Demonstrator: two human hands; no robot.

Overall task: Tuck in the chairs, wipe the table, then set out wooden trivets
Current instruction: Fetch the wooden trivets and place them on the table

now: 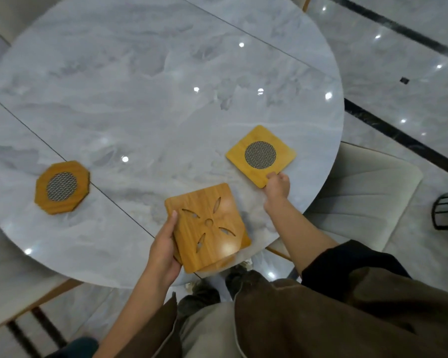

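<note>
Wooden sq mesh trivet [260,156] on marble tbl [140,86].

- A single wide-angle camera, worn on the person's head, is looking steeply down and forward over the near rim of a round marble table [140,86].
- It is sitting close: the left hand [163,251], gripping a flower-cut trivet [207,228], and the right hand [277,186], pinching a square mesh trivet [260,154], are filling the lower middle of the frame.
- The person's own brown clothing [321,319] is crowding the bottom right corner.
- The table's far side is running out past the top edge, while a pale chair [360,197] and glossy floor [398,60] are showing along the right.
</note>
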